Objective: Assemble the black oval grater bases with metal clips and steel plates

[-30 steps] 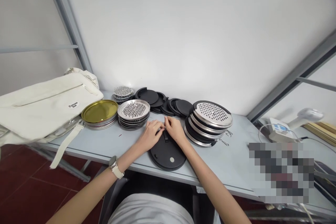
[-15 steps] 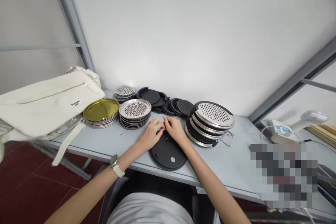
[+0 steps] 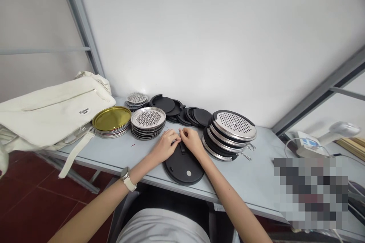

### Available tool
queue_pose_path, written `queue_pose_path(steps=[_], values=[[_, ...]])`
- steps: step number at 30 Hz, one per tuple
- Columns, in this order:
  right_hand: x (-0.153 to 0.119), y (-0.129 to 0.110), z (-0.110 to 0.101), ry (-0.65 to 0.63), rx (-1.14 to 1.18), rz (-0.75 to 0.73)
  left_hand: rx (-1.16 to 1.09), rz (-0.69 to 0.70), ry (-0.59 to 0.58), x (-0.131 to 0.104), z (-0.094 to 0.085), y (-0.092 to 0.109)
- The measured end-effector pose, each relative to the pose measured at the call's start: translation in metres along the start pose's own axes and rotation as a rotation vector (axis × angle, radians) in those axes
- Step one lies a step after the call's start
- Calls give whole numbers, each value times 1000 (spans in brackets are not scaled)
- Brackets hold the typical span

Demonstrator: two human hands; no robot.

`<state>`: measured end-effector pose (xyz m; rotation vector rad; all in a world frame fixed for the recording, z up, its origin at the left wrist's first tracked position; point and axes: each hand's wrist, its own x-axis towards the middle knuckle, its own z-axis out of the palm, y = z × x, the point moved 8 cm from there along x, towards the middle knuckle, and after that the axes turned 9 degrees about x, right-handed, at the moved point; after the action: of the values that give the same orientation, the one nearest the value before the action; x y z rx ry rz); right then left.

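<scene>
A round black disc (image 3: 182, 169) with a pale grey dot near its front edge lies on the table before me. My left hand (image 3: 165, 144) and my right hand (image 3: 190, 140) meet over its far edge, fingertips pinched together. Whatever is between the fingertips is too small or hidden to name. Just right of my right hand stands a stack of perforated metal grater discs in black holders (image 3: 232, 129), with wire loops sticking out. Left of my hands is a pile of silver grater plates (image 3: 148, 121). Beside that sits a pile topped by a gold plate (image 3: 111, 118).
Black round parts (image 3: 164, 104) lie in a row along the wall, near small grater discs (image 3: 137, 98). A cream bag (image 3: 54, 110) rests at the left, its strap hanging over the edge. On the right are a white handheld device (image 3: 339, 131) and a blurred-out patch.
The view has shifted slightly. Both hands stay together at the disc's far edge, with only small finger movement.
</scene>
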<state>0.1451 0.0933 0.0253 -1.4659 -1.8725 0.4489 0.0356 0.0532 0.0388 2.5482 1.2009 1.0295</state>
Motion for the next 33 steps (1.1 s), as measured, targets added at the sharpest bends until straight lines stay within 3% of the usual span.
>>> queue_pose_path(steps=[7,33], values=[[1,5,2,-35,-8,46,14,-56,-52,0,6,-6],[10,24,26,-183,-33,77,-80,-134,-17,3,9,-16]])
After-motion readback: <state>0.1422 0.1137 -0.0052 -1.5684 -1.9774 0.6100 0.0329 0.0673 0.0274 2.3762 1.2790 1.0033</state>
